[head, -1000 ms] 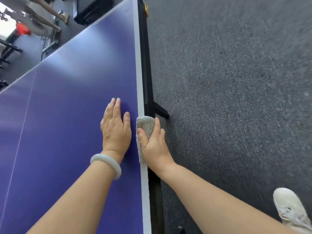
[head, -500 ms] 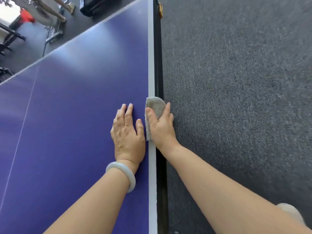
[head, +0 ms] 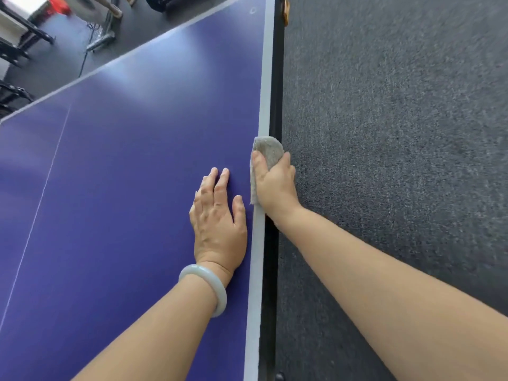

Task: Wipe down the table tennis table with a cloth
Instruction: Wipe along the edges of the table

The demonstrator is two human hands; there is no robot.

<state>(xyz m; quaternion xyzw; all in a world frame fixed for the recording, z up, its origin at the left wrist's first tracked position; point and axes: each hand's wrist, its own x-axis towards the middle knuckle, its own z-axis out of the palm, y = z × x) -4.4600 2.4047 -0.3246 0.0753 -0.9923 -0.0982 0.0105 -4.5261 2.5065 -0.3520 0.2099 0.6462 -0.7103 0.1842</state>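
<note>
The right hand [head: 275, 185] and its grey cloth [head: 270, 151] have slid further up the table [head: 123, 174] edge toward the far corner at the top of the frame. It grips the cloth folded over the white edge line, right of frame centre. The left hand [head: 218, 229] lies flat, fingers straight, just beside it.

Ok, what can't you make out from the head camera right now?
Head view only:
Part of the cloth and the white edge stripe beneath it: covered by the right hand.
Under the left hand, the table surface: covered by its palm.
Table's near and left parts: cut off by the frame.
Stands on the floor at top left: blurred, cut off.
Dust or streaks: too faint to tell.
</note>
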